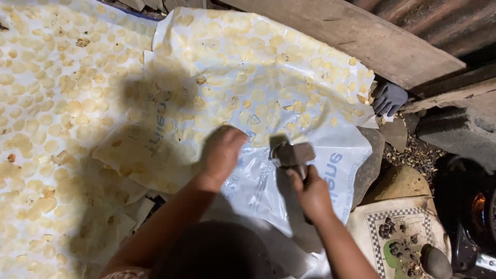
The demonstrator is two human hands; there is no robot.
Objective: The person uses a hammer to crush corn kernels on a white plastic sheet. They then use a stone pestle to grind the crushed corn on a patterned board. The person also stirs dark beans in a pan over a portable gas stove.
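Plastic sheet point(289, 93) of pale rounds under flat left hand point(222, 152); right hand point(310, 194) grip pinching scraper point(293, 154)

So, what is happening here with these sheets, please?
A person works over a white plastic sheet covered with small pale round slices. The right hand holds a flat scraper-like tool against the sheet. The left hand presses on the sheet beside it. Another covered sheet lies to the left.

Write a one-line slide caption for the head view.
Left hand presses a plastic sheet dotted with pale discs; right hand grips a small hammer.
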